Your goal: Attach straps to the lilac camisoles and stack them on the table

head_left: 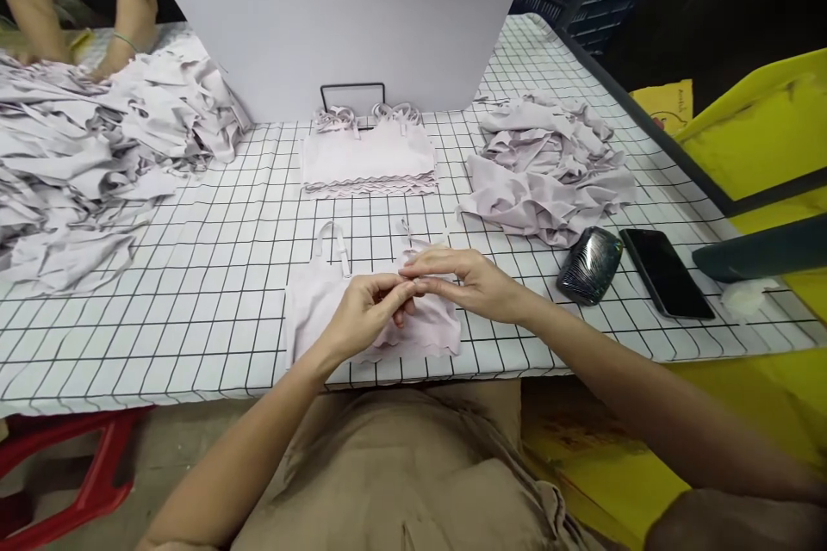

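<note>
Bright, even light across tabletop (239,275), source out of frame. White panel (362,9) glowing soft grey. Pale garment (307,310) low in contrast, folds faint. Shadows soft here, then upper right dropping near black, detail swallowed. Wide lens bending grid lines, stretching forearms (620,370) toward edges. Left-side fabric pile (83,155) looking smeary, fine detail soft.
</note>
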A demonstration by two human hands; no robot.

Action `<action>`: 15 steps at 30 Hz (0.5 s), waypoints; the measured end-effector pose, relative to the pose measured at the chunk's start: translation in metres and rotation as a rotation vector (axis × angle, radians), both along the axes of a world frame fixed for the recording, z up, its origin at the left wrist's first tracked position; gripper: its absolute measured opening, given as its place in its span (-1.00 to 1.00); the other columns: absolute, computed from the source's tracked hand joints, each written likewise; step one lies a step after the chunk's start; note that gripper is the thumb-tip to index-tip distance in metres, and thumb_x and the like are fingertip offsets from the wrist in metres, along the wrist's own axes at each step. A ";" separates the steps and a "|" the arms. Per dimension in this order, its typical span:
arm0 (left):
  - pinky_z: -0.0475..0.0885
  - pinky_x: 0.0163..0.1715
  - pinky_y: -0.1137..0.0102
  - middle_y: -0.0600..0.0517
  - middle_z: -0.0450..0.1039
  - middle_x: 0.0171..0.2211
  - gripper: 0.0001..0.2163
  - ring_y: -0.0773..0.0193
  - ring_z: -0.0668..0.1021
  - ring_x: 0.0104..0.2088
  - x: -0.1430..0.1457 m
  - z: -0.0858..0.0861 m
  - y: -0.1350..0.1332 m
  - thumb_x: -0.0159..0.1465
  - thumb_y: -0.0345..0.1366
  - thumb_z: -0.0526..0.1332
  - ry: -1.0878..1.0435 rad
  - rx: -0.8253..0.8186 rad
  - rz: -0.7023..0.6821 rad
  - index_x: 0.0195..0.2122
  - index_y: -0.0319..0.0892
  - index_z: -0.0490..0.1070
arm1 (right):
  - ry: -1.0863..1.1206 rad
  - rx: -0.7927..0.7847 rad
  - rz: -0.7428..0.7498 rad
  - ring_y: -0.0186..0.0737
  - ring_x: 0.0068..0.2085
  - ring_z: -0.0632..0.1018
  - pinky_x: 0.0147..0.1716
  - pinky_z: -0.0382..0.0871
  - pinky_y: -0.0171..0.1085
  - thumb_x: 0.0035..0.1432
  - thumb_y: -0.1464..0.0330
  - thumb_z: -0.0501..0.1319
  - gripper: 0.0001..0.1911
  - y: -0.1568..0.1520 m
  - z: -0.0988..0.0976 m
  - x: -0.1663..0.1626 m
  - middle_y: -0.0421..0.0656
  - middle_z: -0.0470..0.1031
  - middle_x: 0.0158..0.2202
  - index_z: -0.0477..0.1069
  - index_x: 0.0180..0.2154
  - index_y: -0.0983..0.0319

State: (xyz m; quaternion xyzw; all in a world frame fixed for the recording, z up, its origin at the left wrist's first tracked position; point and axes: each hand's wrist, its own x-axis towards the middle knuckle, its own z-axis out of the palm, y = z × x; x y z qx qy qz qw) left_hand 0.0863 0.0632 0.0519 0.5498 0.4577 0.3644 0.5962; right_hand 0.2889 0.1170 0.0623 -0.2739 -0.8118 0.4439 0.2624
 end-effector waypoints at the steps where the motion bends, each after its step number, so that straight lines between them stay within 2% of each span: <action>1: 0.41 -0.49 0.46 0.03 0.48 -0.52 -0.64 0.38 0.46 -0.55 -0.003 0.002 0.002 0.32 -0.04 0.24 0.001 0.006 -0.030 -0.47 -0.22 0.50 | 0.006 0.015 -0.011 -0.13 -0.09 0.56 -0.02 0.44 -0.06 0.30 0.23 0.24 -0.76 0.000 -0.001 -0.003 -0.10 0.62 -0.21 0.62 -0.08 0.11; 3: 0.41 -0.46 0.43 0.03 0.49 -0.50 -0.64 0.36 0.47 -0.52 -0.008 0.002 0.006 0.35 -0.06 0.19 0.019 0.028 -0.059 -0.45 -0.22 0.50 | 0.007 0.080 -0.073 -0.16 -0.22 0.52 -0.16 0.44 -0.11 0.26 0.27 0.28 -0.82 0.002 0.000 -0.008 -0.11 0.58 -0.34 0.64 -0.17 0.14; 5: 0.41 -0.43 0.40 0.03 0.49 -0.47 -0.71 0.32 0.48 -0.47 -0.012 -0.003 0.010 0.36 -0.12 0.21 0.117 0.117 0.016 -0.40 -0.21 0.51 | 0.014 0.132 -0.142 -0.16 -0.25 0.50 -0.20 0.42 -0.13 0.24 0.30 0.29 -0.86 0.005 0.001 -0.012 -0.13 0.56 -0.39 0.65 -0.25 0.14; 8: 0.40 -0.25 0.30 0.00 0.52 -0.33 -0.87 0.20 0.50 -0.27 -0.017 -0.018 0.015 0.27 -0.23 0.34 0.458 0.365 0.131 -0.28 -0.18 0.51 | 0.031 0.100 -0.235 -0.18 -0.27 0.51 -0.23 0.43 -0.15 0.20 0.33 0.32 -0.91 0.010 -0.003 -0.013 -0.15 0.57 -0.40 0.63 -0.32 0.13; 10: 0.35 -0.13 0.21 -0.01 0.52 -0.24 -0.83 0.12 0.48 -0.16 -0.017 -0.030 0.015 0.20 -0.28 0.42 0.701 0.445 0.117 -0.24 -0.15 0.49 | 0.044 0.046 -0.268 -0.21 -0.31 0.52 -0.28 0.43 -0.17 0.16 0.35 0.35 -0.95 0.013 -0.010 -0.012 -0.16 0.58 -0.40 0.62 -0.33 0.14; 12: 0.29 -0.07 0.15 0.00 0.50 -0.21 -0.79 0.08 0.46 -0.10 -0.015 -0.039 0.013 0.17 -0.29 0.44 0.839 0.418 0.088 -0.22 -0.13 0.47 | 0.051 0.022 -0.275 -0.23 -0.32 0.52 -0.30 0.44 -0.18 0.14 0.37 0.36 -0.97 0.013 -0.020 -0.012 -0.16 0.58 -0.38 0.60 -0.34 0.15; 15: 0.23 -0.05 0.15 0.02 0.47 -0.20 -0.82 0.08 0.45 -0.07 -0.012 -0.045 0.010 0.18 -0.31 0.44 0.856 0.342 0.085 -0.26 -0.13 0.46 | 0.033 0.062 -0.256 -0.21 -0.29 0.52 -0.25 0.44 -0.16 0.15 0.39 0.33 -0.96 0.012 -0.032 -0.011 -0.18 0.57 -0.38 0.57 -0.35 0.15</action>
